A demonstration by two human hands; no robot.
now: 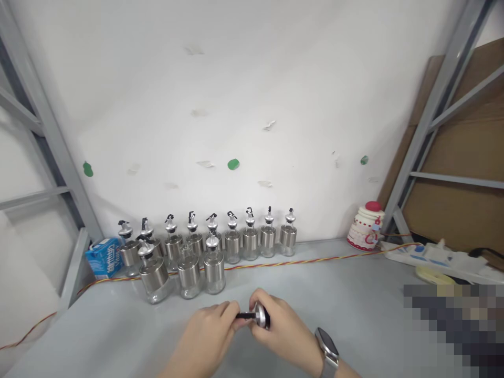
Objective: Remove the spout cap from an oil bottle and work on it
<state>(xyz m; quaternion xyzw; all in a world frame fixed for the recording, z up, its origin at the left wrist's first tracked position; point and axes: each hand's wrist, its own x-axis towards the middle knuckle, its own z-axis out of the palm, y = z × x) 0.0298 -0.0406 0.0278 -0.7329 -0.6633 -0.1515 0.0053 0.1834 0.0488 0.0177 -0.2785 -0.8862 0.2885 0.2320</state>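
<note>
A pourer spout (260,315) with a silver cap and black parts is held between my two hands, low in the middle of the view. My right hand (281,323) curls its fingers round the silver cap. The fingertips of my left hand (210,331) pinch the slim black end that points left. Ahead and to the left stand three steel-sleeved glass bottles: one (154,275) with a pourer on the left, one (189,275) with an open glass neck in the middle, and one (214,270) with a pourer on the right.
Behind them, several similar bottles (250,241) with pourers line the wall. A twisted red-yellow wire (311,260) crosses the grey table (346,310). A blue carton (104,258) stands left; a white-and-red jar (366,228) and a power strip (441,258) lie right.
</note>
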